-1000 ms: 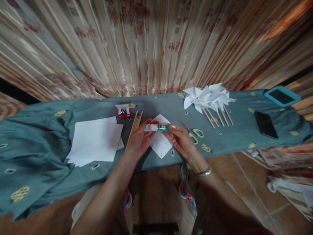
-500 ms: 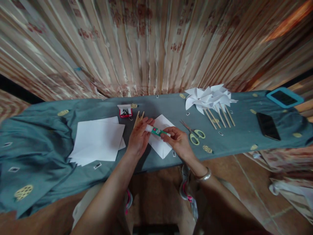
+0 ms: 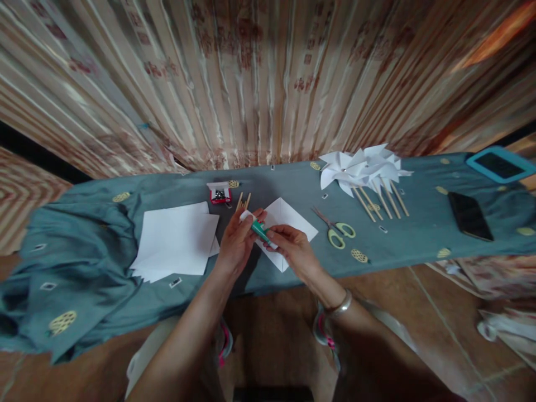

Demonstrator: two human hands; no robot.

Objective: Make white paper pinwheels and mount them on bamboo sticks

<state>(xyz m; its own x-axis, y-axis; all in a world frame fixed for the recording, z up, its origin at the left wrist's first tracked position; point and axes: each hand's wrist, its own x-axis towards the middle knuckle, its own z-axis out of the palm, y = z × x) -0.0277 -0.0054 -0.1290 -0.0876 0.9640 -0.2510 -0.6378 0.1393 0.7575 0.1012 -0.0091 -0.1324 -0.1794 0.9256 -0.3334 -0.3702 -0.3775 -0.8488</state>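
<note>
Between my two hands is a green and white glue stick [image 3: 259, 229], tilted down to the right. My left hand [image 3: 238, 240] is closed round its white upper end, with the thumb on top. The fingers of my right hand [image 3: 292, 245] pinch its lower end. Beneath them lies a square white paper [image 3: 288, 215] with cut lines running in from its corners, partly hidden by my hands. Just behind my left hand are several wooden sticks [image 3: 243, 201].
To the left is a stack of white paper [image 3: 178, 240], with a small red box of pins [image 3: 220, 194] behind it. Scissors [image 3: 335, 228] lie right of the square. Farther right are paper pinwheels [image 3: 360, 167], a black phone [image 3: 470, 216] and a blue-framed device [image 3: 500, 164].
The glue stick has tipped more steeply, its right end now lower. My right hand has come in closer to the left. The whole view has shifted slightly.
</note>
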